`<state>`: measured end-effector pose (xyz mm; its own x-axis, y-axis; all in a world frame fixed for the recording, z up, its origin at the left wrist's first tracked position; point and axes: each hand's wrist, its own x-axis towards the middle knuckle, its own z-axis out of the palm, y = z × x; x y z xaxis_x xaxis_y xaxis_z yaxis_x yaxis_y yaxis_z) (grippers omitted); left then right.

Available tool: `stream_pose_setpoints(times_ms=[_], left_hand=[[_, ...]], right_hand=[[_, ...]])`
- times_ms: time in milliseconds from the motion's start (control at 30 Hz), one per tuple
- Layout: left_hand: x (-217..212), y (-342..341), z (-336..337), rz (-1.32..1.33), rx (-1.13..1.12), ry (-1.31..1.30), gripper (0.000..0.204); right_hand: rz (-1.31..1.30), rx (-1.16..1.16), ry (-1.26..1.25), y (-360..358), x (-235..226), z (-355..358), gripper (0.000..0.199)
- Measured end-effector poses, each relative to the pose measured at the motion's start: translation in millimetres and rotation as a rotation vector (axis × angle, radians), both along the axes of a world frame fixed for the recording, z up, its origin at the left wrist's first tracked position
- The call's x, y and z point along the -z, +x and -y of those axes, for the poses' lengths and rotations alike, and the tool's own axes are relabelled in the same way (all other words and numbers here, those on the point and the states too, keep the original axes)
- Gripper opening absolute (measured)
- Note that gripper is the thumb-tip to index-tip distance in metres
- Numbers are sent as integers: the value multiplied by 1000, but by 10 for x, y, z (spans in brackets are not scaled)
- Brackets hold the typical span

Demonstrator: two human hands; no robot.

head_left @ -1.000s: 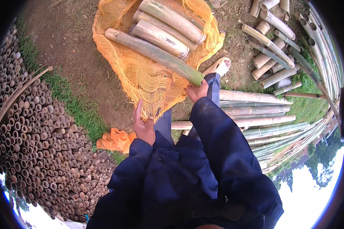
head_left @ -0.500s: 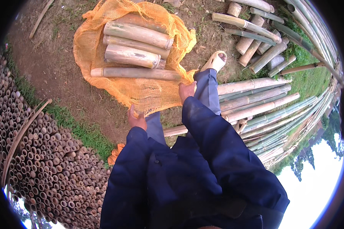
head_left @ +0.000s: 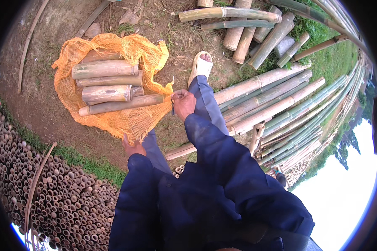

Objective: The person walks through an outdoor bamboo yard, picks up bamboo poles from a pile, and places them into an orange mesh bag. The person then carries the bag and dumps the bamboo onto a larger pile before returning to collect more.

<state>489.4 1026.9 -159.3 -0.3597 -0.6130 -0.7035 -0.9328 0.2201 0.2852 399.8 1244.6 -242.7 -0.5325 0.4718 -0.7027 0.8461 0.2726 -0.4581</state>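
R hand [head_left: 184,103] has the right edge of the orange net [head_left: 132,127] pinched in its fingers. L hand [head_left: 133,147] is closed on the lower edge, fingertips partly hidden tho. Net's spread on the dirt [head_left: 33,113] ahead + left of the grip, w/ bamboo pieces [head_left: 107,69] side by side inside, closest one ending near R hand. Sandaled foot [head_left: 202,66] just past that hand, long poles [head_left: 276,85] off right, big stack of cut bamboo [head_left: 67,196] lower left.
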Motion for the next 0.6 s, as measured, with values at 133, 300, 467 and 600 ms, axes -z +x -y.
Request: stream_pose_setpoints(times_ms=[133,300,467,600], left_hand=[[67,-36,199,-43,55,-95,62],[295,140,384,96,271,-107,59],[515,300,290,272,441,-206,58],[653,342,30,169,-103,-49,55]], right_hand=[[198,400,-496,-65,79,-225,47],[86,372,-66,-442,696,-1935,54],[94,121,447,-1067,1272,-3345,76],[218,225,497,-1306,1804,-3731,99]])
